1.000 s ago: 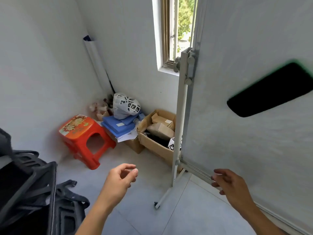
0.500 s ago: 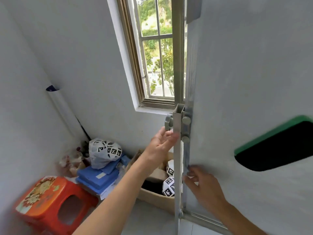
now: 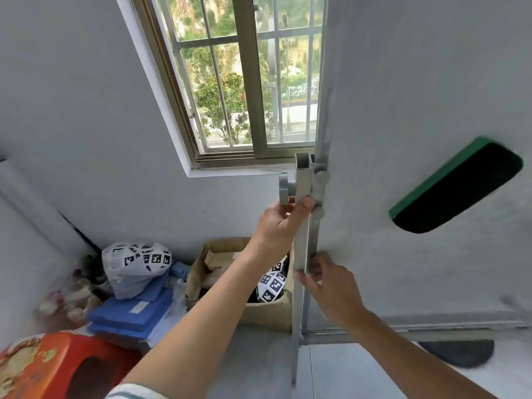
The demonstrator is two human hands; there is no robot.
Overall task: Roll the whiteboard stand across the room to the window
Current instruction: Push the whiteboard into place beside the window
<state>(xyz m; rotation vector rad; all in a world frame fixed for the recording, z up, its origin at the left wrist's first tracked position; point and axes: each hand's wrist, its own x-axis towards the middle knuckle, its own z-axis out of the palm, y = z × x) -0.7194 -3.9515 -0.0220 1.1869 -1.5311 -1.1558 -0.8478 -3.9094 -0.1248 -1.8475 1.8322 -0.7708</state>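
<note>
The whiteboard stand fills the right side: a big grey-white board (image 3: 417, 82) on a pale metal upright post (image 3: 302, 180) with round grey knobs. My left hand (image 3: 280, 226) wraps around the post just under the knobs, thumb across its front. Lower down, my right hand (image 3: 331, 286) grips the board's left edge beside the post. A black eraser with a green back (image 3: 457, 185) sticks on the board. The barred window (image 3: 244, 82) is directly behind the post.
Under the window sit an open cardboard box (image 3: 259, 312) holding a patterned ball, a white bag (image 3: 135, 266) on blue folders (image 3: 135, 312), and a red plastic stool (image 3: 57, 367) at the bottom left. A rolled tube leans in the corner.
My left hand closed on the post under the knobs. My right hand rose from the board's bottom rail to its left edge. The view tilted up and nearer the window.
</note>
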